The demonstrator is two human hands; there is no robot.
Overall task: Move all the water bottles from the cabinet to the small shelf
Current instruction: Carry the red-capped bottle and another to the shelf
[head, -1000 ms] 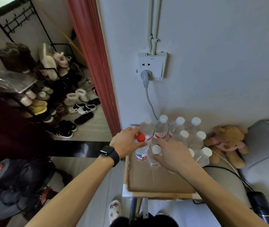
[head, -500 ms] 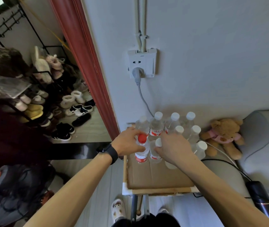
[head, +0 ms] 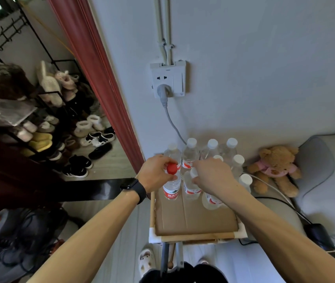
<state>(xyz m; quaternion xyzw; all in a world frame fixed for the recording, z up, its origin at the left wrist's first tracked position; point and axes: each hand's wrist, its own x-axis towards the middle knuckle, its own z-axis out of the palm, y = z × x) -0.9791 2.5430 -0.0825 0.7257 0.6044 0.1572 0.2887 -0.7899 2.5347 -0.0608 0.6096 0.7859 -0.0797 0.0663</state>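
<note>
A small shelf [head: 197, 235] with a bamboo rim, white corner joints and a cardboard top stands against the wall. Several clear water bottles with white caps [head: 211, 149] are grouped at its far end. My left hand [head: 155, 173] grips the neck of a red-capped bottle [head: 171, 185] standing at the shelf's left side. My right hand [head: 213, 174] holds a white-capped bottle [head: 191, 186] right beside it, fingers around its top. Another bottle [head: 211, 201] shows under my right wrist.
A wall socket [head: 169, 78] with a grey cable hangs above the bottles. A teddy bear [head: 274, 167] and grey cushion [head: 326, 170] lie to the right. A red door frame [head: 97, 78] and a shoe rack [head: 46, 123] are to the left. A dark bag [head: 9, 237] sits low left.
Both hands have stayed on the same two bottles at the shelf's left front. The view has shifted slightly, so the shelf and bottles sit a little higher and further left.
</note>
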